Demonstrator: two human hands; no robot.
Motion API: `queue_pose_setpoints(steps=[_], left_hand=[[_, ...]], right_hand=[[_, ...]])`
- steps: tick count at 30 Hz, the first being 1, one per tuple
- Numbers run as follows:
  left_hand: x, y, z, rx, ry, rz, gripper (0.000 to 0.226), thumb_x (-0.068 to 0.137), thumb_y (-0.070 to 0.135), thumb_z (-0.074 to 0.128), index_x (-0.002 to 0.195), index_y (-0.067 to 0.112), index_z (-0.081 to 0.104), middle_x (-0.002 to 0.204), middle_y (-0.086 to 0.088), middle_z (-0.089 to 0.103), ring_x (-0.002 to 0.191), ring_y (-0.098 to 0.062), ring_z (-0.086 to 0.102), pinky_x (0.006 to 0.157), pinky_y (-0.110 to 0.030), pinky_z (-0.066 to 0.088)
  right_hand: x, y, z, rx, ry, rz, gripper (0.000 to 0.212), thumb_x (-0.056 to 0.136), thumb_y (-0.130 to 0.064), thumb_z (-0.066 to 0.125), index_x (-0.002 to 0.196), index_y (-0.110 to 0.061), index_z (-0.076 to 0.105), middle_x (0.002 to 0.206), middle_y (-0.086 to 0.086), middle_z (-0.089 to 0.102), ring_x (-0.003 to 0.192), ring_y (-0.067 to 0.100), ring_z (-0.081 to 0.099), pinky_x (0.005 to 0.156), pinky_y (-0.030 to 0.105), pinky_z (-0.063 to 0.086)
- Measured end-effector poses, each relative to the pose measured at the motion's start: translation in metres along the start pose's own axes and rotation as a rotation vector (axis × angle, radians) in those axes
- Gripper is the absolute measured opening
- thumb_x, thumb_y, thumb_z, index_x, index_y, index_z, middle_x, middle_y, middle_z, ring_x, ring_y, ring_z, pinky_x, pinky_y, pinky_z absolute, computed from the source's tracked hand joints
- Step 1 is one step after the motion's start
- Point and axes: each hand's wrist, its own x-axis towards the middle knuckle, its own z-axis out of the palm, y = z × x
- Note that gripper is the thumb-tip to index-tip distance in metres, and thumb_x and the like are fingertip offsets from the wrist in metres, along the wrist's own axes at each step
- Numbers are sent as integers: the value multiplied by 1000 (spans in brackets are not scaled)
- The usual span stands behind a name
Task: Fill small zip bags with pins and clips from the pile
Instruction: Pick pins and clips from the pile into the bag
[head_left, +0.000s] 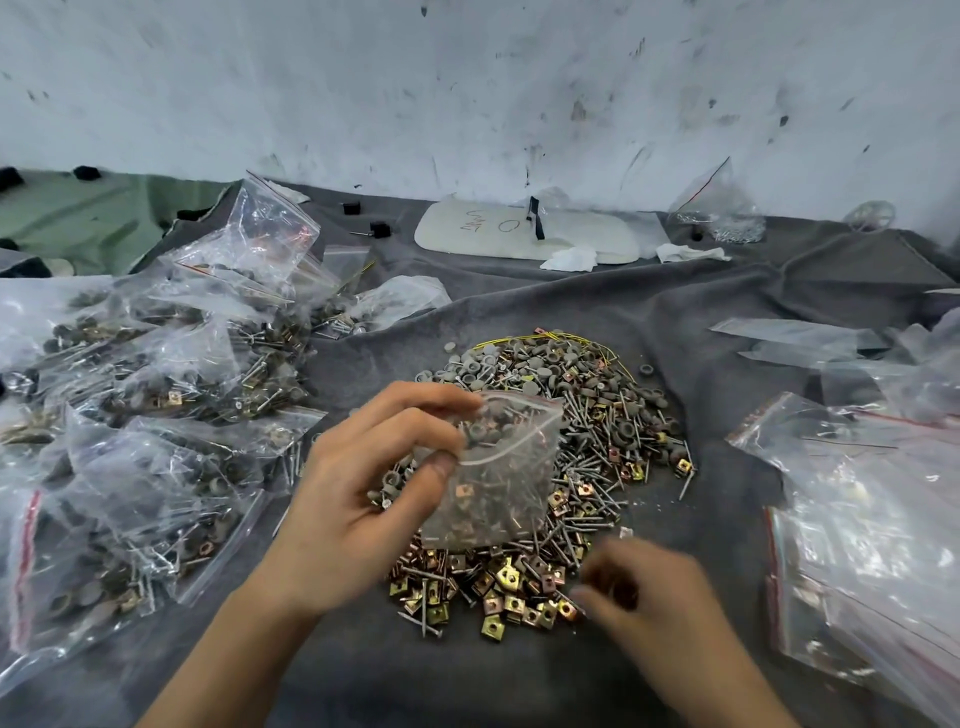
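A pile of pins, grey caps and brass clips (587, 431) lies in the middle of the grey cloth (675, 312). Above the pile my left hand (363, 493) pinches the mouth of a small zip bag (498, 478) between thumb and fingers; the bag hangs open and holds some pins and clips. My right hand (639, 587) is blurred at the pile's near right edge, its fingers curled over the brass clips (509, 582). Whether it holds any clips cannot be told.
Several filled zip bags (156, 415) are heaped at the left. A stack of empty zip bags (872, 519) lies at the right. A white pad (524, 234), tissue scraps and another bag (722, 208) sit at the back by the wall.
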Motion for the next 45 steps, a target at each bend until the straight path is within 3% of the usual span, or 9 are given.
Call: queue_pose_setpoints(steps=[8,12,15,21,27,30,34,38,45], left_hand=[[0,-3,0,-1,1,-13,15,89,14,50,85,12,65,115,-3,65,108,-20,64,85,-22,45],[0,-2,0,13,-3,-17,19,89,14,50,83,6,65,115,-4,65,107,-20,65,85,-24,46],[-1,-1,1,18,-5,-19,19,89,15,50,82,6,65,115,-5,66,107,-20,64,85,-28,48],[-2,7,15,63,-90,36,16,87,11,52,81,6,65,115,-1,65,107,-14,63,87,-21,45],[0,12,22,95,-153,117,17,89,12,52,83,5,66,116,-4,62,110,-13,61,89,-25,47],[0,12,21,66,-133,112,12,87,11,52,86,12,64,117,-2,63,110,-14,62,88,-24,47],[-2,9,15,79,-98,51,16,87,12,51,82,6,66,116,0,64,109,-13,62,87,-23,47],[-3,8,12,79,-71,41,16,87,12,51,80,7,64,115,1,64,108,-13,63,87,-17,43],[-2,8,10,62,-51,49,13,88,13,50,82,13,62,115,3,65,108,-12,63,88,-18,44]], right_hand=[[-6,9,24,-222,-48,96,17,88,-44,58,100,-32,57,92,-16,42,103,4,51,79,20,40],[-6,8,24,-305,83,-5,10,76,-27,77,81,-22,71,82,-6,61,86,18,62,62,29,51],[-2,12,13,-199,157,18,7,85,-26,68,88,-20,71,89,-7,62,90,14,60,73,24,44],[9,-36,-46,290,572,-318,8,83,-20,70,87,-28,68,85,-13,65,79,3,60,68,5,41],[17,-66,-58,59,536,-484,16,85,-28,64,93,-17,73,100,-6,62,100,15,57,87,23,43],[16,-56,-63,172,526,-400,23,87,-35,59,103,-24,70,110,-12,62,107,10,57,93,22,43],[34,-17,-71,301,744,-149,13,86,-22,65,93,-32,68,95,-12,67,83,4,61,72,7,44],[61,39,-42,36,504,187,16,85,-8,68,93,-21,72,98,7,68,81,19,60,78,28,46],[72,69,0,-182,366,277,21,85,-22,69,105,-15,68,108,2,63,100,23,55,85,36,47]])
